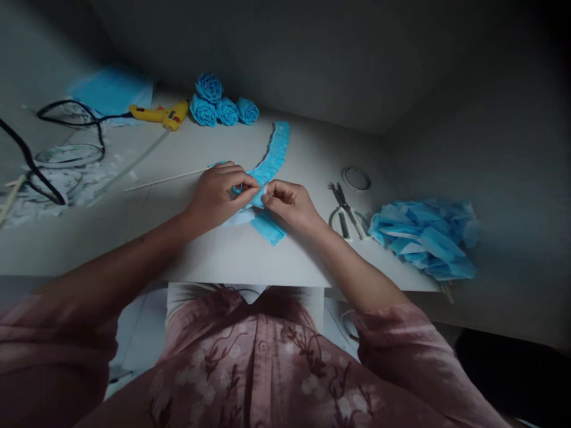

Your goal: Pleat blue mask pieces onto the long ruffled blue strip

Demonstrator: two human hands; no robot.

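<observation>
A long pleated blue paper strip [273,153] curves across the white table [214,249] from the back toward me. Both hands meet at its near end. My left hand [220,193] has its fingers curled and pinched on the strip. My right hand [288,203] pinches the same strip right beside it, thumb and fingers pressed together. A folded piece of the blue paper [269,228] pokes out below the right hand.
Three blue paper roses [222,104] and a yellow glue gun [163,115] with a black cord [66,116] lie at the back. Scissors [344,211], a tape ring [356,178] and a heap of blue paper pieces [426,238] lie right. A thin stick [165,179] lies left.
</observation>
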